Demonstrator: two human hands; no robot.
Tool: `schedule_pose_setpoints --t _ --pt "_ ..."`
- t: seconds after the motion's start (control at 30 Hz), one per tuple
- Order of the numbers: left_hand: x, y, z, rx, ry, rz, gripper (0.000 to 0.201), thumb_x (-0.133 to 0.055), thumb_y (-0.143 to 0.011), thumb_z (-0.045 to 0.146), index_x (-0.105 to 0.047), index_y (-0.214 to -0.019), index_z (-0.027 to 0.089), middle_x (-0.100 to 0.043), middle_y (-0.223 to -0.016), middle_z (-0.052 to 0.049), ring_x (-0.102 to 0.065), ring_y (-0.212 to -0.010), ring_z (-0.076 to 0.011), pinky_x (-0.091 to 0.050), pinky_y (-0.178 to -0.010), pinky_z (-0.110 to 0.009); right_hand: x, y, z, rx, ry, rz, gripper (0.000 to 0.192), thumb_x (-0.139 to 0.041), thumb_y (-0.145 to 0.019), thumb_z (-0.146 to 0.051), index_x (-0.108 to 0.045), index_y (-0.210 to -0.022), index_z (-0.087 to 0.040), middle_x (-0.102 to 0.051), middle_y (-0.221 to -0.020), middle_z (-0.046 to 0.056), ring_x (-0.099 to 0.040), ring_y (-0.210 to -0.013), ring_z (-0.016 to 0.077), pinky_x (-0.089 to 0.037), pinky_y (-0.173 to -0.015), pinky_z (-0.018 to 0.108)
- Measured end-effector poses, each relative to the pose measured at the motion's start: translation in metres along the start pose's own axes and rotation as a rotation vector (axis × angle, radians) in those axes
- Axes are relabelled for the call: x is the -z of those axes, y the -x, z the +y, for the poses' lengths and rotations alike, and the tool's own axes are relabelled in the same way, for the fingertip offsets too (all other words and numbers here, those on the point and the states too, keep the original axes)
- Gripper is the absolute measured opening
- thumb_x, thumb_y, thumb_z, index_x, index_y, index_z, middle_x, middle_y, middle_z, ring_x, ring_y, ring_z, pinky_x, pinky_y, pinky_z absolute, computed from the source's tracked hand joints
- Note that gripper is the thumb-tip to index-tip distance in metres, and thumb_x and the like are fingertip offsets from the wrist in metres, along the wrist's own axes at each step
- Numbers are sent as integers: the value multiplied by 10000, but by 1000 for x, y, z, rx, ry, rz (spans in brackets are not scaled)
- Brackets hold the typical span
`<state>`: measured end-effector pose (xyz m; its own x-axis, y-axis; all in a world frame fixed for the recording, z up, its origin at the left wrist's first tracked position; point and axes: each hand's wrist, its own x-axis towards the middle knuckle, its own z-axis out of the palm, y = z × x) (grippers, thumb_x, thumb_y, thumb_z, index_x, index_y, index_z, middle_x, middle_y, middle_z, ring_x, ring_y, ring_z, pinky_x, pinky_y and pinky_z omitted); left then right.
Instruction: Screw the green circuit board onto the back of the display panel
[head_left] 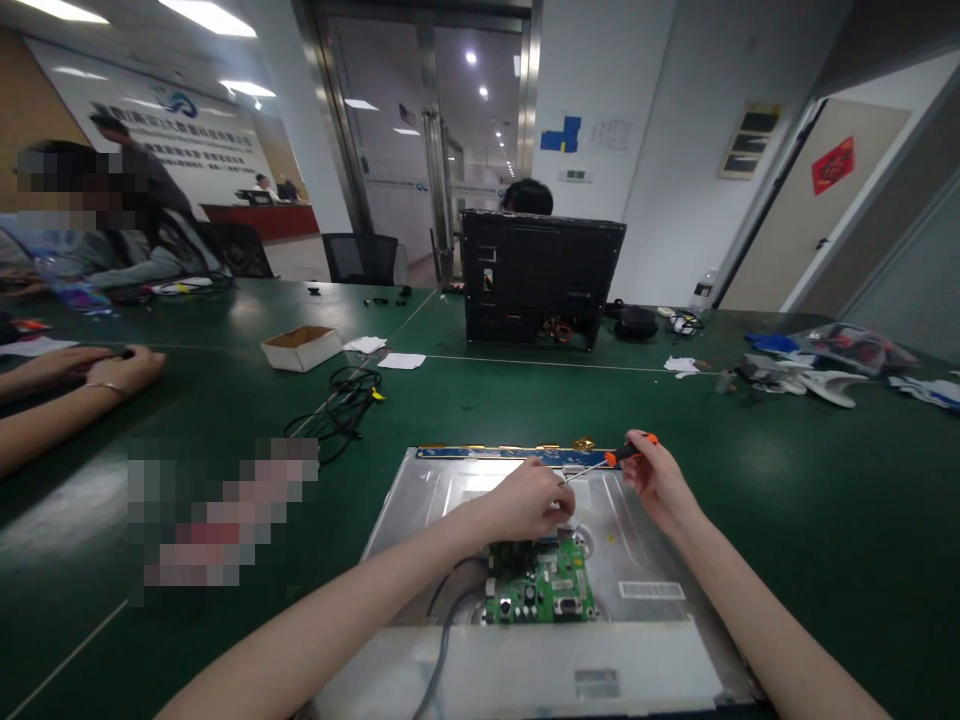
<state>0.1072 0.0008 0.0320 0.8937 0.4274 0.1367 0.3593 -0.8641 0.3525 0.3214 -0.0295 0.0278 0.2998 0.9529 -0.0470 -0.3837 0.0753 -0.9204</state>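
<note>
Green circuit board (541, 583) lies on the bare metal back of a flat panel (652, 545), just below the fingers of the left hand (529, 500), so its top edge sits directly under the fingertips. That hand is curled knuckles-up, its fingers pressed together and bent down onto the board's upper edge; what they pinch, if anything, I cannot tell, since the fingertips are hidden beneath the hand. It seems placed there to steady the spot that the tool meets. The right hand (656, 478) pinches the orange handle of a screwdriver (604, 464) between thumb and fingers, wrist raised, so the thin shaft slants down and leftward to end beside the left fingertips. Both forearms reach in from the near edge and converge over the panel. Grey cables (444, 630) run out from the board toward the wearer. Another person's hands (112, 370) rest on the green table (825, 500), well apart to the left.
</note>
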Motion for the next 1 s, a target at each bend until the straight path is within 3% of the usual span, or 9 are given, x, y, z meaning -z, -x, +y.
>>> schedule_pose_setpoints --t 0.23,0.47,0.8,1.0 --pt "-10 -1 -7 -21 251 13 79 -705 -810 121 -749 -843 180 -729 -748 4 -649 -665 -143 -441 -687 -225 5 -1 2 9 3 22 460 -863 -557 -508 -549 -743 -229 -436 -460 -95 -382 -361 82 -303 -331 213" --pt "-17 -2 -3 -4 155 7 50 -725 -826 188 -765 -856 186 -722 -730 -12 -647 -669 -167 -414 -646 -248 2 3 1 23 14 16 451 -858 -565 -512 -559 -741 -223 -467 -485 -89 -377 -359 74 -291 -333 207" --pt "-19 -1 9 -47 -1 1 98 -665 -810 138 -737 -835 200 -713 -778 -32 -651 -737 -208 -443 -771 -324 2 2 2 37 26 11 422 -841 -588 -505 -573 -747 -221 -486 -525 -81 -378 -359 70 -302 -335 212" --pt "-19 -2 8 -33 83 19 98 -665 -815 112 -730 -811 184 -705 -775 -31 -646 -717 -192 -447 -724 -291 3 2 1 42 -2 21 429 -852 -585 -504 -603 -793 -222 -501 -556 -76 -375 -375 59 -311 -336 194"
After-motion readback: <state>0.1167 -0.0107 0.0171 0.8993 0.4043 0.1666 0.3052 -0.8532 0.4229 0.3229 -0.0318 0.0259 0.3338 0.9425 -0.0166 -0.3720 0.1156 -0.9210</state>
